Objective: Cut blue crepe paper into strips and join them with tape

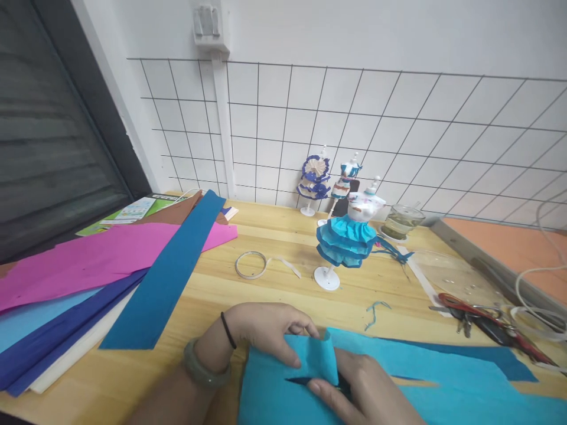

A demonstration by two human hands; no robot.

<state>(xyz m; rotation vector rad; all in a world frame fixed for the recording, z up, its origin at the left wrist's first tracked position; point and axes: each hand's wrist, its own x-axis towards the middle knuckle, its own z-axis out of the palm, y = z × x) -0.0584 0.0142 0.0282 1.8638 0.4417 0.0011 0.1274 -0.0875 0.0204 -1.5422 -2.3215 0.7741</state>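
Fingers [290, 354] of our left hand [266, 324] are clamped on a folded-up edge of the bright blue paper [274, 392], thumb in front and the others behind. Our right hand [365, 386] sits low against the same fold, its thumb lying along something dark and pointed, which looks like a blade [297, 381]; we cannot tell how tightly its other fingers close, as the paper and the hand itself hide them. The paper lies at the near edge of the surface [212, 295], reaching from under our left hand out to the right, where a darker blue strip [516, 363] shows from beneath it.

On our left wrist we wear a black band [228, 330] and a pale green bracelet [206, 366]. Just beyond our hands lies a scrap of blue thread [373, 313] (a curly one). Farther out, a roll of tape [238, 268] rests flat near a small dress stand [365, 206] in a ruffled blue skirt [345, 239]. A glass cup [402, 219] stands behind it to the right. Well off to our left, a dark blue sheet [166, 268] lies across a pink sheet [93, 257].
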